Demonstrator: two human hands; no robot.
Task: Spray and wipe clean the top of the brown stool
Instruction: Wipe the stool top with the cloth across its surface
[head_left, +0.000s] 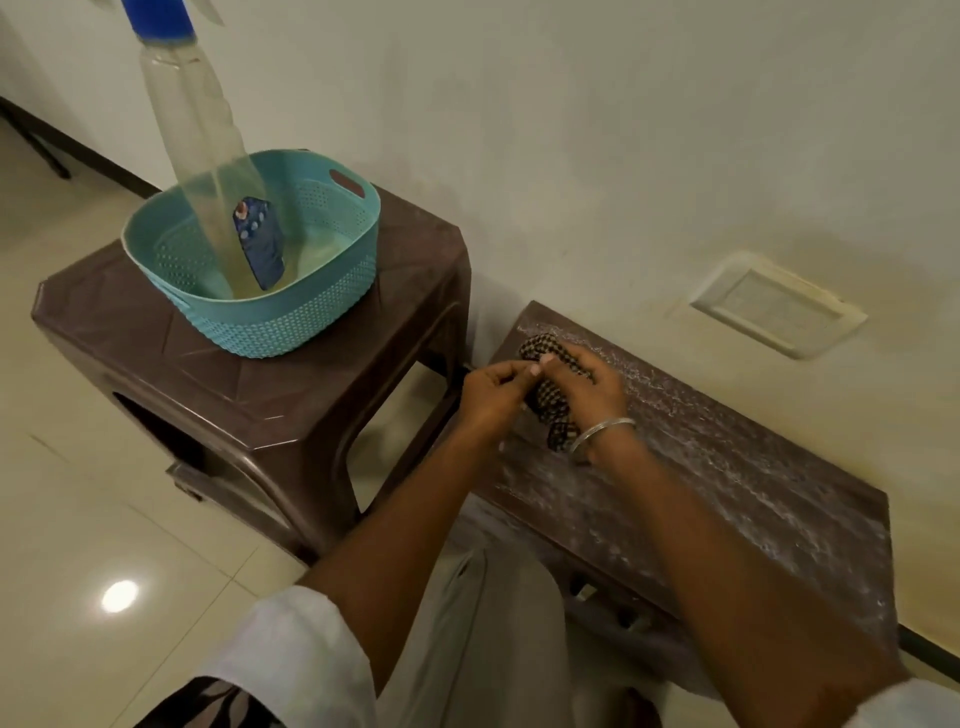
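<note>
At the brown stool's (727, 467) upper-left end, left hand (491, 397) pinched and right hand (592, 397) clutched the cloth (532, 347); wet top ran toward lower right.

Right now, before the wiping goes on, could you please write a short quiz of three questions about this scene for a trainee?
1. True or false: the bottle is in the basket.
2. Where is the cloth? A) in the basket B) on the low stool, held by the left hand and right hand C) on the floor
3. Fill in: the basket sits on the ____ stool.
Key: 1 true; 2 B; 3 tall, the tall stool.
</note>
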